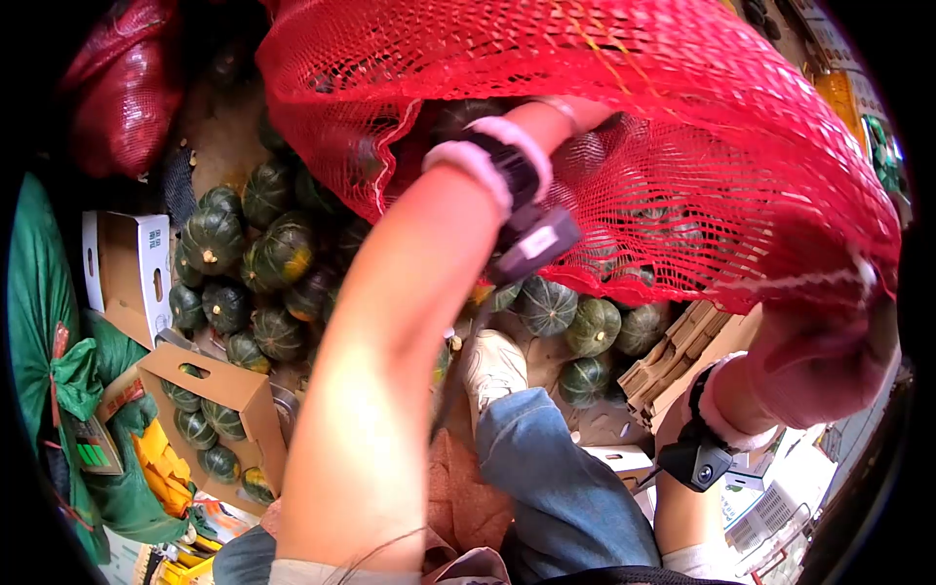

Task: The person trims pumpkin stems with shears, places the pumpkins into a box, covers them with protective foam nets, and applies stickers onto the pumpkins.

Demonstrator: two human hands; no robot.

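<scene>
A large red mesh bag point(682, 127) stretches across the upper part of the view, its mouth open toward me. My left hand point(582, 115) reaches inside the bag past the wrist strap, its fingers hidden by the mesh. At the right, my right hand point(829, 366), in a pink glove, is raised at the bag's edge, with its fingers closed around the red mesh. Dark green squashes point(283, 249) lie in a heap below and left of the bag. More round shapes show through the netting.
A cardboard box point(255, 395) holding several squashes stands at the lower left, near an open white-sided box point(156, 234). Green sacks point(44, 322) line the left edge. Another full red bag point(127, 107) is upper left. Flattened cardboard point(673, 356) lies to the right.
</scene>
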